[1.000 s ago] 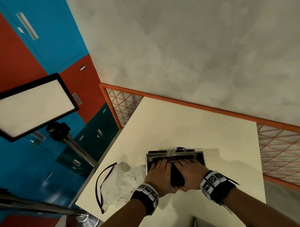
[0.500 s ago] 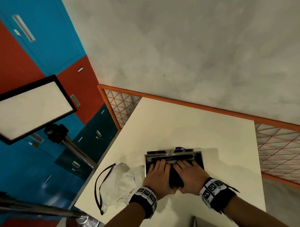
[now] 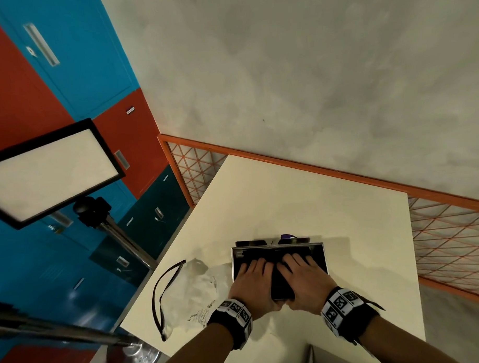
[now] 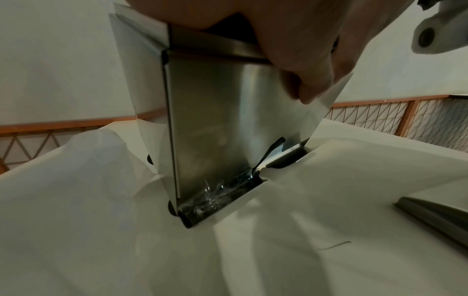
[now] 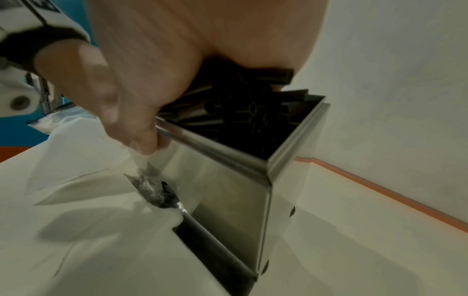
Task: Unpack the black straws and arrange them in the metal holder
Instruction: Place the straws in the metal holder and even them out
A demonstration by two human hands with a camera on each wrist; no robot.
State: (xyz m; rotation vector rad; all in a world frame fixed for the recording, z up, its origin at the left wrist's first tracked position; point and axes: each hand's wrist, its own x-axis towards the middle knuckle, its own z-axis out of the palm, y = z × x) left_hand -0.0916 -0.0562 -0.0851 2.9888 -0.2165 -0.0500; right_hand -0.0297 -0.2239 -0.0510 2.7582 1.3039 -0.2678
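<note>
A shiny metal holder [image 3: 324, 259] stands on the cream table [image 3: 301, 201], full of black straws [image 3: 282, 287]. My left hand [image 3: 251, 278] and right hand [image 3: 304, 275] lie side by side on top of the straws, fingers stretched flat toward the far rim. In the right wrist view, open straw ends [image 5: 255, 114] rise above the holder's rim [image 5: 217, 152], and a thumb hangs over the front wall. The left wrist view shows the holder's front wall [image 4: 210, 124] from below, with a thumb against it. The hands hide most of the straws.
The empty clear bag [image 3: 190, 289] with a black zip strip lies left of the holder. A small purple thing [image 3: 287, 236] sits behind it. A light panel on a stand [image 3: 48, 171] is off the table's left edge. A grey object [image 4: 435, 216] lies near the front edge.
Both hands stay flat on the straws in the holder. Only the head view has shifted slightly.
</note>
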